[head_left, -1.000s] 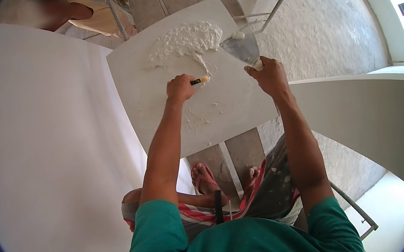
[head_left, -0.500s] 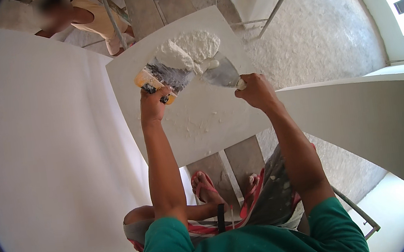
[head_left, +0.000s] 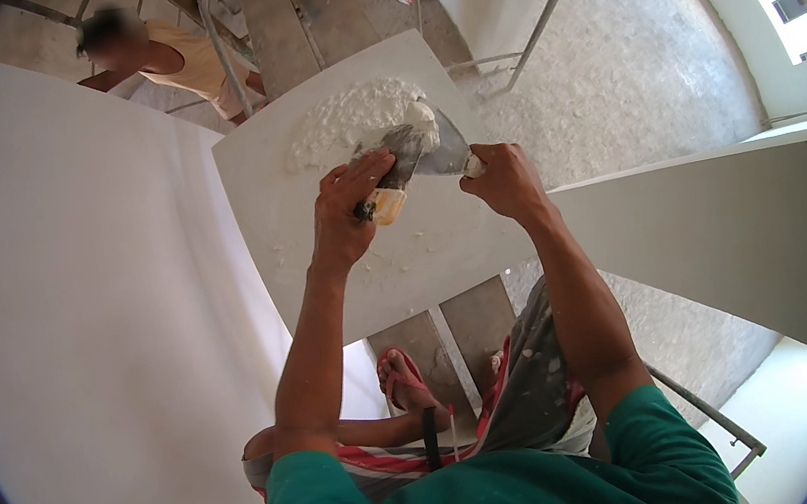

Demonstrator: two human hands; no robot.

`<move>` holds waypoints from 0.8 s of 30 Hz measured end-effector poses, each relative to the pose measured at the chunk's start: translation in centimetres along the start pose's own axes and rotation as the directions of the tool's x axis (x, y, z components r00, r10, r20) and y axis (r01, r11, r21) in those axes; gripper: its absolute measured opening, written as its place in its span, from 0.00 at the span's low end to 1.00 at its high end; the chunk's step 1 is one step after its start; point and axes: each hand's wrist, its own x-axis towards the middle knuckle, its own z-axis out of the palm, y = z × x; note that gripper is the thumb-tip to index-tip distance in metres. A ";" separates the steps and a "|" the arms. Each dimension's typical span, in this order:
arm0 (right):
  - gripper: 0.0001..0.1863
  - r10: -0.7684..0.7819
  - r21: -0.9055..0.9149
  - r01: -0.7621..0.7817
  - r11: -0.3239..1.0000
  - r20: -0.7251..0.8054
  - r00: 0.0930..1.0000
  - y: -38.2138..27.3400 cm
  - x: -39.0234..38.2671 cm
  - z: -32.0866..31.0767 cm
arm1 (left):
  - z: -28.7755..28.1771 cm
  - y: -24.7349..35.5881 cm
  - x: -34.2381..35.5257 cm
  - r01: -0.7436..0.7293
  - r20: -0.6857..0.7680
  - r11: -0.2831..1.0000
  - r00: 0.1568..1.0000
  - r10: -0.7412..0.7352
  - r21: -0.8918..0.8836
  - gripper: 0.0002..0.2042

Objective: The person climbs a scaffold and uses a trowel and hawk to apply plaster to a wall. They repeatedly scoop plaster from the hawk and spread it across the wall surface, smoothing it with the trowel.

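Observation:
My left hand is closed round a wide plastering trowel with an orange-yellow back edge and a smeared grey blade. In my right hand I grip a putty knife by its short pale handle. The two blades meet or overlap over the far half of a pale board. A lump of white putty sits where the blades come together. More putty lies in a rough, spread layer on the board, just beyond my left hand.
A smooth white wall runs along the left. Scaffold planks lie under my feet and beyond the board, with metal scaffold poles around. Another person is at the far left. A grey ledge crosses the right side.
My left hand has swung right and turned the trowel, bringing its blade up against the putty knife. The heaped putty on the board now looks flatter and more spread. My right hand has barely moved.

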 end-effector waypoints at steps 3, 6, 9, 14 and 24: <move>0.12 -0.052 0.000 0.052 0.999 -0.042 0.998 0.2 -0.5 0.3 | -0.5 -1.3 -0.5 -0.043 0.001 0.993 0.999 0.044 0.112 0.24; 0.14 -0.085 0.010 0.086 0.996 -0.062 0.994 -0.4 -0.7 0.4 | -2.0 -3.0 -0.7 -0.113 0.038 0.963 0.994 0.107 0.243 0.23; 0.14 -0.058 0.036 0.060 0.998 -0.063 0.996 -1.7 -1.2 0.5 | -5.3 -4.2 -0.2 -0.122 0.061 0.910 0.992 0.106 0.395 0.26; 0.16 -0.023 -0.011 0.022 1.000 -0.069 0.997 -5.1 -3.4 0.4 | -10.5 -1.7 -0.3 0.356 -0.211 0.839 0.859 -0.467 -0.411 0.15; 0.15 -0.012 -0.030 0.017 0.999 0.161 0.987 -26.0 -11.3 -13.3 | -27.7 19.3 -0.1 -0.009 -0.100 0.101 0.246 -0.964 -0.995 0.18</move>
